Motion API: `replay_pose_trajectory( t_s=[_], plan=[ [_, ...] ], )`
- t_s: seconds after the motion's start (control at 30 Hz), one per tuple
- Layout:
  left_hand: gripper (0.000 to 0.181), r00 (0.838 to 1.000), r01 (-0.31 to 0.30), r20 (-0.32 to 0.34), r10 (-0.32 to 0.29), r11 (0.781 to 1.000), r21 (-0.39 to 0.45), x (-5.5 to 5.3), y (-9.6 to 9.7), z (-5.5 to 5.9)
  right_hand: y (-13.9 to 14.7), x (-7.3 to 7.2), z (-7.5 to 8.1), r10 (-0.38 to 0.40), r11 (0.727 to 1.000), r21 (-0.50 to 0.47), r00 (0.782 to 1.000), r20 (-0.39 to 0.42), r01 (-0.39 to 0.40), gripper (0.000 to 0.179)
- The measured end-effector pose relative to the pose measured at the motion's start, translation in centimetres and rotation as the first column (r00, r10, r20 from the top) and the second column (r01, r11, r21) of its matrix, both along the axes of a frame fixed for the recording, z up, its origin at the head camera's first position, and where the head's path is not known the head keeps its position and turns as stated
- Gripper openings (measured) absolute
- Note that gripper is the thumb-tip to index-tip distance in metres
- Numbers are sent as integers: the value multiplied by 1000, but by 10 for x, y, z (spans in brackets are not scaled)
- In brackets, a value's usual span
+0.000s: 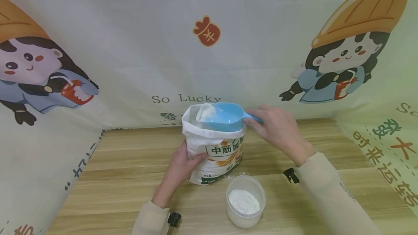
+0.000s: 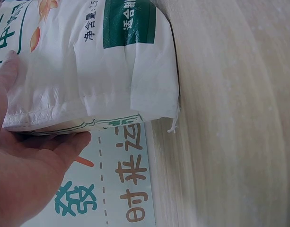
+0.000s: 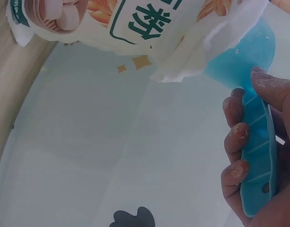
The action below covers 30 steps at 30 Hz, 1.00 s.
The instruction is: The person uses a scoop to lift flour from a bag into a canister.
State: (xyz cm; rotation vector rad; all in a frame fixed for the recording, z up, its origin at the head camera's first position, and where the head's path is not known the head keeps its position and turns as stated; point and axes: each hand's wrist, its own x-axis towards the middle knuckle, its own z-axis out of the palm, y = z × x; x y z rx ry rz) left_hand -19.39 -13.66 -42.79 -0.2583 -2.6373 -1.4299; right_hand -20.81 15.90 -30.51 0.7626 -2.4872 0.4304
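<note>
A person's left hand grips the side of an upright white flour bag printed with green Chinese characters, thumb across its front. The right hand is wrapped around the handle of a light-blue plastic scoop, whose bowl lies at the bag's open mouth with a heap of white powder at its tip. Nearer the viewer, a round translucent plastic tub, partly filled with white powder, stands on a wood-grain tabletop. Behind hangs a pale cloth printed with cartoon figures.
</note>
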Motion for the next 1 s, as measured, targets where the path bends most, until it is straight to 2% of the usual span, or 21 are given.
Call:
replay_pose_trajectory(
  t_s=[0.3, 1.0],
  plan=[
    [74, 1000, -2, -5, 2, 1000, 8, 0, 1, 1, 6, 4, 4, -15, 999, -43, 1000, -10, 15, 29],
    [76, 1000, -1, -2, 1, 1000, -2, 1, 0, 1, 28, 12, 9, -28, 997, -71, 997, -68, 23, 28]
  ],
)
